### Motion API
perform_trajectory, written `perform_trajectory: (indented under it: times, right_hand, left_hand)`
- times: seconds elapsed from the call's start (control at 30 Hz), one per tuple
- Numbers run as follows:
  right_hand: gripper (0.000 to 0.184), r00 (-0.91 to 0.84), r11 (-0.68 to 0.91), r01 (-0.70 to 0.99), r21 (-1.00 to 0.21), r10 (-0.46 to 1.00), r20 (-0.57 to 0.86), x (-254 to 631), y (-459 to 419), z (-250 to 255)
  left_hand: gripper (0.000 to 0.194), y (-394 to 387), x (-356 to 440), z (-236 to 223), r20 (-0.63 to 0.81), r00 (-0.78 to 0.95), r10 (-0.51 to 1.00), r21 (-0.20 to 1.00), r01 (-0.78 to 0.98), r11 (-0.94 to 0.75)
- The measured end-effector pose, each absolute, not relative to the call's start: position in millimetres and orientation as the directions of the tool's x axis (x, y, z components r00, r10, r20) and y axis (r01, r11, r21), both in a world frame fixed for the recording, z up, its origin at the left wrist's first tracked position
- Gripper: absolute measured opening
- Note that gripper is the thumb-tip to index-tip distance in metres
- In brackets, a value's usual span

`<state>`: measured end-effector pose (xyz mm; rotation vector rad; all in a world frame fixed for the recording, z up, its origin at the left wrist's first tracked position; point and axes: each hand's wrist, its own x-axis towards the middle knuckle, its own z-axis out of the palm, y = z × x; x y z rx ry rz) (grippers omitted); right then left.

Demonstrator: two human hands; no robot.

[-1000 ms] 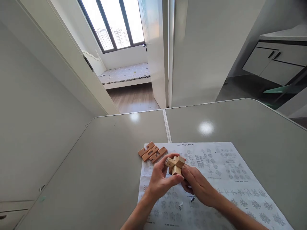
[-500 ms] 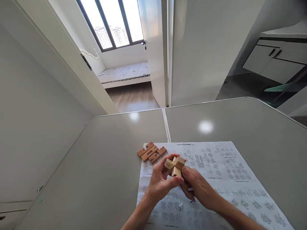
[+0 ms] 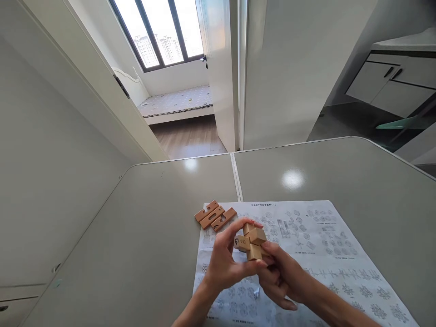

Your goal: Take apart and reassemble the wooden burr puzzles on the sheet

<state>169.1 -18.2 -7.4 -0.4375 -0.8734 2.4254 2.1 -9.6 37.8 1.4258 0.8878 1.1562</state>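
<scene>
The left hand (image 3: 221,261) had its grip curved round a wooden burr puzzle (image 3: 254,251), fingers beyond and thumb on the near side, while the right hand (image 3: 284,274) pinched it from the right. The puzzle was held above the printed diagram sheet (image 3: 335,265), nearer its left edge. Its crossing blocks appeared joined already; whether any was missing could not be told. Three flat wooden pieces (image 3: 214,219) lay side by side, unjoined, at the sheet's far left corner on the table (image 3: 163,254).
</scene>
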Motion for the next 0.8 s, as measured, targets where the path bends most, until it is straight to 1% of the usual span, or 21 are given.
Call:
perform_trajectory:
  times: [0.1, 0.17, 0.23, 0.3, 0.4, 0.57, 0.63, 0.7, 0.8]
  right_hand:
    - [0.069, -0.892, -0.728, -0.338, -0.597, 0.450, -0.043, 171, -17, -8]
    - [0.067, -0.914, -0.728, -0.320, -0.606, 0.405, -0.004, 175, -13, -5]
    - [0.062, -0.901, -0.671, -0.299, -0.678, 0.433, -0.031, 179, -8, 0]
    - [0.054, -0.831, -0.517, -0.316, -0.796, 0.555, -0.030, 183, -3, 5]
    - [0.048, -0.769, -0.366, -0.306, -0.879, 0.639, 0.002, 187, 2, 9]
    - [0.049, -0.692, -0.183, -0.153, -0.971, 0.722, -0.027, 184, -2, 7]
    - [0.047, -0.649, -0.110, -0.111, -0.988, 0.760, -0.012, 182, -4, 2]
    - [0.043, -0.618, -0.030, -0.072, -0.997, 0.786, 0.021, 182, -6, -3]
    - [0.040, -0.586, 0.084, -0.020, -0.996, 0.807, 0.080, 182, -5, -7]
  left_hand:
    - [0.066, -8, -1, 43, 0.292, 0.299, 0.909, 0.948, 0.036, -0.316]
    - [0.070, -7, -4, 46, 0.353, 0.327, 0.877, 0.914, 0.080, -0.398]
    - [0.073, -5, -6, 48, 0.395, 0.353, 0.848, 0.886, 0.100, -0.453]
    - [0.076, -3, -7, 49, 0.410, 0.375, 0.831, 0.871, 0.110, -0.480]
    - [0.083, -3, -8, 45, 0.381, 0.372, 0.847, 0.886, 0.115, -0.449]
    - [0.098, -5, -10, 38, 0.249, 0.337, 0.908, 0.962, 0.020, -0.271]
    - [0.095, -5, -11, 38, 0.196, 0.329, 0.924, 0.976, 0.029, -0.217]
    - [0.087, -4, -11, 39, 0.156, 0.336, 0.929, 0.982, 0.046, -0.181]
    - [0.074, -3, -11, 42, 0.161, 0.337, 0.928, 0.979, 0.062, -0.192]
